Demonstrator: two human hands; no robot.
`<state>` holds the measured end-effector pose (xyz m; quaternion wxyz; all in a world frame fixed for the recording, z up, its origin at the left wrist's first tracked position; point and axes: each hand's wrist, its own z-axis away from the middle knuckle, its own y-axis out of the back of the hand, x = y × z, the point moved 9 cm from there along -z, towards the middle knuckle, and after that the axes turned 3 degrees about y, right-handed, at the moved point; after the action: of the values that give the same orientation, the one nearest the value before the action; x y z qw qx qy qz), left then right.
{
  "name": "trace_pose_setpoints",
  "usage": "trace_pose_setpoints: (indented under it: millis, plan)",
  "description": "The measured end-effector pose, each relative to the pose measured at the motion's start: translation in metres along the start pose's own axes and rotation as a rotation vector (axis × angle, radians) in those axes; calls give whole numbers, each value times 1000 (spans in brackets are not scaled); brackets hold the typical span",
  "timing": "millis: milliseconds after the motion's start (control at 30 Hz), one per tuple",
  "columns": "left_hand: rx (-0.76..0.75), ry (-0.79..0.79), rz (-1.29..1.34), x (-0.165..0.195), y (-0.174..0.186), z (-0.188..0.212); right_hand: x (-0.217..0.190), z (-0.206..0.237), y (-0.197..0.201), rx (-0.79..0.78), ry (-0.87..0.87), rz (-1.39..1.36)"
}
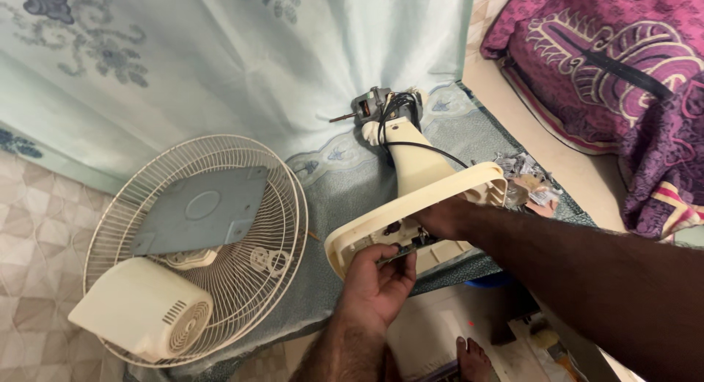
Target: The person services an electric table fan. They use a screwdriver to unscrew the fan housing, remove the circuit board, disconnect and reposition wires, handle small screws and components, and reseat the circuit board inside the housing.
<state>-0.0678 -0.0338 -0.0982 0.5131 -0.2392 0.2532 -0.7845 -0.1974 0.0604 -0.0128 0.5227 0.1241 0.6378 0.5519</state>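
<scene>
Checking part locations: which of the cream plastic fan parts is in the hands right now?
The fan base, tipped on its side with the neck and motor attached; both the left hand and right hand are at its underside. The motor cover lies untouched on the grilles.

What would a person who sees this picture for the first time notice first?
At the centre, both hands hold a tipped cream fan base: the left hand reaches into its open underside, the right hand grips it. At the left lie wire fan guards with a grey plate and a cream motor cover.

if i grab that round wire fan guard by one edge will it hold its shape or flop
The wire fan guard probably holds its shape with slight springiness: its thin wires join solid rings. It looks light for its size. Lifted by one edge, the grey plate and cream motor cover lying on it would likely slide off.
</scene>
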Motion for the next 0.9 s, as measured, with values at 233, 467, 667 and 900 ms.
trace_pose_setpoints:
  millis: [233,467,667,900]
  plan:
    - [44,-29,10,-1,-13,7,21,11,-3,-37,-139,-225]
    - [-30,-31,-24,1,-15,-8,23,43,1,61,29,-284]
    - [-39,-29,-20,-1,-9,-15,-6,59,-3,1,100,15]
    - [5,-33,-30,0,-12,-2,-18,52,-3,-74,59,122]
